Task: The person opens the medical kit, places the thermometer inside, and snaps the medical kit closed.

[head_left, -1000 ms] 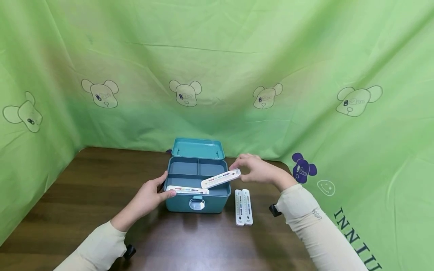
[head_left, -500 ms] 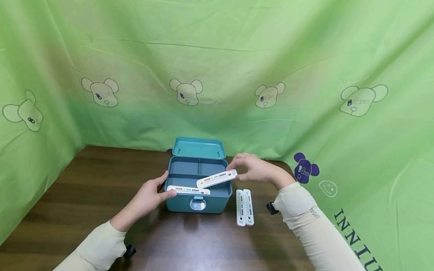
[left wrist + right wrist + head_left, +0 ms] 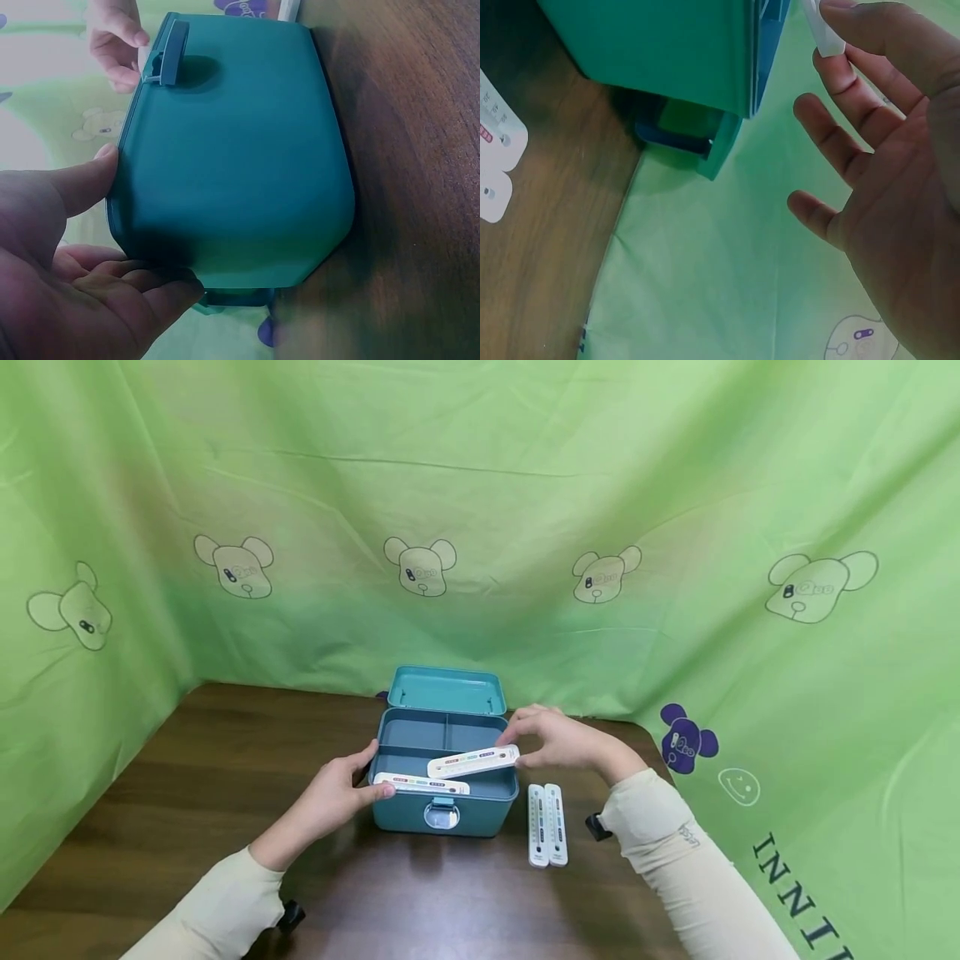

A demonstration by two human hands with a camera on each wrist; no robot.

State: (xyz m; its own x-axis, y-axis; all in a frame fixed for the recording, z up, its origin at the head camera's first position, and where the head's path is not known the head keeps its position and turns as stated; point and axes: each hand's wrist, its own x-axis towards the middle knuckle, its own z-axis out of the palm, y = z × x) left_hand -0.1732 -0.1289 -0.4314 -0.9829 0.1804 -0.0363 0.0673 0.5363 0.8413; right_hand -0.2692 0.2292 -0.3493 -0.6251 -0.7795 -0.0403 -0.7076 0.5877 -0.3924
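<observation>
A teal storage box [image 3: 480,820] stands on the table with its lid [image 3: 447,691] swung back. My left hand [image 3: 333,792] grips the box's front left corner, thumb at the front rim and fingers along the side. My right hand [image 3: 558,742] pinches one end of a white thermometer [image 3: 472,762], which slants over the box's front compartment. Another thermometer [image 3: 420,785] lies along the inside of the front wall, its left end by my left thumb. In the right wrist view, thumb and fingertips hold the end of the thermometer [image 3: 823,34]; the other fingers are spread.
Two more thermometers, a left one [image 3: 537,825] and a right one [image 3: 556,823], lie side by side on the brown wooden table [image 3: 420,910], right of the box. A divider [image 3: 446,731] splits the box's rear part in two. Green printed cloth [image 3: 480,485] hangs around the table.
My right hand has brought its thermometer left and lower over the box's front compartment. The left hand stays at the box corner. The head view has shifted slightly.
</observation>
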